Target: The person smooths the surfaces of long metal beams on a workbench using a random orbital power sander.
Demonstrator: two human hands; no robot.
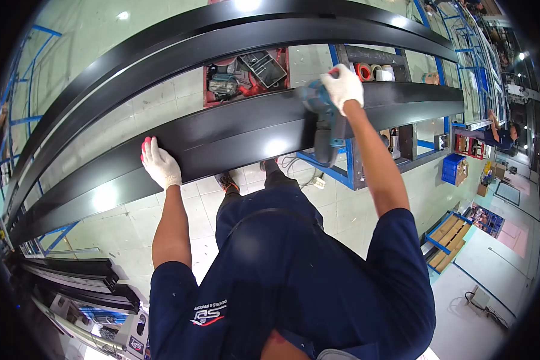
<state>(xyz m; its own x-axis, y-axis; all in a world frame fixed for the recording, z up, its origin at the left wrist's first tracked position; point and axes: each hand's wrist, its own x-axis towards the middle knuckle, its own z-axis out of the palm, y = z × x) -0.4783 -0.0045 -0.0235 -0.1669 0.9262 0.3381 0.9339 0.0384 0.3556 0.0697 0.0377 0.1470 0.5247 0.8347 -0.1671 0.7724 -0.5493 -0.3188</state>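
My left hand [160,163], in a white glove with red fingertips, lies with its fingers stretched out on the near black metal profile [222,139]. It grips nothing there. My right hand [344,89], in a matching glove, is closed around a teal and black power tool [325,114]. The tool's round front end is smeared by motion, and its exact kind cannot be made out. It is over the right part of the same profile. Whether its head touches the surface is hidden.
Beyond lie other long black profiles [234,42]. A red crate [246,77] holds tools between them. A blue and black frame [357,162] supports the right end, with tape rolls [363,72] on it. Pallets [449,240], a blue bin [454,168] and another person [503,135] are at right.
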